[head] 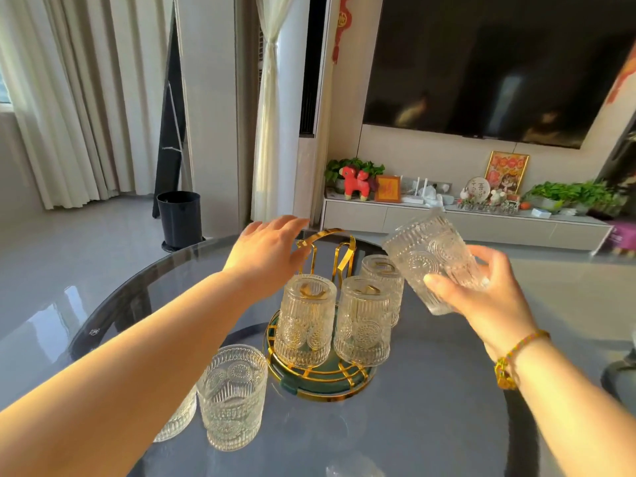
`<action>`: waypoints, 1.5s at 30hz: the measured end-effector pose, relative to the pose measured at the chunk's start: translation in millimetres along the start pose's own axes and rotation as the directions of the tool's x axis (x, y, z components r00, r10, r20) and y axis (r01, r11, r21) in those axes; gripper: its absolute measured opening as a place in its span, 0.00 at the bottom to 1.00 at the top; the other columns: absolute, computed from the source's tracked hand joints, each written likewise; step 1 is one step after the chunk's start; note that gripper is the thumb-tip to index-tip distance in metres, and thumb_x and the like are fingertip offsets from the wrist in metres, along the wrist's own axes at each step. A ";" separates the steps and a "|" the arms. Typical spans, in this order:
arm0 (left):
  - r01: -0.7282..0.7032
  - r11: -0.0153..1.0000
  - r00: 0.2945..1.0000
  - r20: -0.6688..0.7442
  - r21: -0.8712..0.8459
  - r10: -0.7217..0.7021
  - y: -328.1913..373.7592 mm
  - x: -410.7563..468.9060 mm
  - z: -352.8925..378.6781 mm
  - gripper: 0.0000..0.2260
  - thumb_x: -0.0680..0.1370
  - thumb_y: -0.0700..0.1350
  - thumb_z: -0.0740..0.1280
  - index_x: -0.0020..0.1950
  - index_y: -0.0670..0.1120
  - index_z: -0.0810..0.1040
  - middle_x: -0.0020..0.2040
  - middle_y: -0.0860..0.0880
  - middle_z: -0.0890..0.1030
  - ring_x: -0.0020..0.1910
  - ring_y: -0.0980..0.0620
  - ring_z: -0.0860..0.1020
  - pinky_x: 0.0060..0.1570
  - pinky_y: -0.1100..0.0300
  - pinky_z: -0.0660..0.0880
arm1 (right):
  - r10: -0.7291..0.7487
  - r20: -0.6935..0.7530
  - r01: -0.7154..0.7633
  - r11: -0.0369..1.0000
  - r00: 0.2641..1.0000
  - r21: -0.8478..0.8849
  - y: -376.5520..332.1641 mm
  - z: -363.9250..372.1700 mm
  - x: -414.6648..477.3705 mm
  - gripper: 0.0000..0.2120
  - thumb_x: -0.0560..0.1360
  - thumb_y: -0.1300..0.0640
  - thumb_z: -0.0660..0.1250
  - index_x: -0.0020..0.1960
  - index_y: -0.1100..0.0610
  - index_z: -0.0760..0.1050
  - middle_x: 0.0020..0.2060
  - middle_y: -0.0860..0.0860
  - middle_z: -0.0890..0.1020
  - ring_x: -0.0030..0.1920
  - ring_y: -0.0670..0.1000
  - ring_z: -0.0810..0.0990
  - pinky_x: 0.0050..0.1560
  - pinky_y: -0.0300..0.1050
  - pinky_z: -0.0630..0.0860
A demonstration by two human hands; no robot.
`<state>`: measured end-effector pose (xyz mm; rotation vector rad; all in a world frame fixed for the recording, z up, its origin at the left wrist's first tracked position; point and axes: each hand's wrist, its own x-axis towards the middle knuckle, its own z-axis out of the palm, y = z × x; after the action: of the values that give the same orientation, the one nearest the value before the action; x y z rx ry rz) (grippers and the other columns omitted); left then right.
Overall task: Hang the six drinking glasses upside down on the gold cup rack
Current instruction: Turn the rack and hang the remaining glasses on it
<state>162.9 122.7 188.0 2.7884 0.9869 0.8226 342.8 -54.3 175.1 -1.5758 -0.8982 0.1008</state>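
Head view: gold cup rack (pixel 339 256) stands mid-table on a round green-and-gold base (pixel 320 387). Three glasses hang inverted on it: front-left glass (pixel 306 321), front-right glass (pixel 363 321), rear-right glass (pixel 382 280), the front two nearly touching. Far-left side of rack shows bare gold prongs and open room around the arched handle.

Left hand (pixel 265 249) reaches over the rack's far-left side, fingers spread and loose, gripping nothing; whether the palm touches the handle is unclear, probably just above it. Right hand (pixel 481 297) clasps a fourth glass (pixel 433 259), tilted with its mouth toward the rack, thumb pressed on the near wall, held clear of the rear-right glass and above it.

Upright glass (pixel 234 397) sits on the table near the base's left edge, apart from it. Another glass (pixel 177 421) beside it is mostly hidden behind the left forearm. Beaded bracelet (pixel 509 359) on right wrist.

Surface: dark, glossy round table (pixel 430 407), strong reflections; near edge cut off by frame. Room behind: grey floor, curtains (pixel 69 98), black bin (pixel 179 218), low white cabinet (pixel 447 222) with ornaments, large dark screen (pixel 499 63)
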 end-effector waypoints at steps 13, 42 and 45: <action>0.031 0.997 0.981 0.187 0.069 -0.043 2.8 44.4 10.4 0.15 0.79 0.47 0.54 0.65 0.56 0.67 0.60 0.46 0.78 0.60 0.43 0.70 0.49 0.54 0.70 | -0.030 0.137 0.090 0.884 0.990 -0.458 -34.3 27.4 100.7 0.31 0.63 0.51 0.74 0.59 0.62 0.66 0.61 0.58 0.72 0.53 0.52 0.70 0.52 0.44 0.67; -0.005 0.999 0.973 0.232 -0.050 0.016 -17.8 52.1 17.3 0.17 0.78 0.47 0.55 0.66 0.59 0.63 0.56 0.47 0.81 0.46 0.46 0.78 0.47 0.52 0.78 | 0.168 0.627 0.384 0.663 0.761 -0.643 6.9 128.8 123.3 0.22 0.63 0.55 0.74 0.54 0.58 0.73 0.55 0.58 0.77 0.56 0.58 0.74 0.58 0.53 0.74; -0.005 0.999 0.972 0.235 -0.054 0.018 -18.2 52.8 17.4 0.17 0.78 0.47 0.55 0.67 0.59 0.63 0.57 0.47 0.80 0.45 0.47 0.78 0.45 0.53 0.77 | 0.196 0.640 0.415 0.614 0.743 -0.671 5.6 133.1 118.8 0.15 0.63 0.55 0.73 0.32 0.49 0.66 0.35 0.50 0.74 0.43 0.53 0.73 0.43 0.48 0.75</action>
<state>195.8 170.7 193.4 2.7658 0.8955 0.4943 355.9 123.2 188.2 -2.3699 -1.8072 0.2009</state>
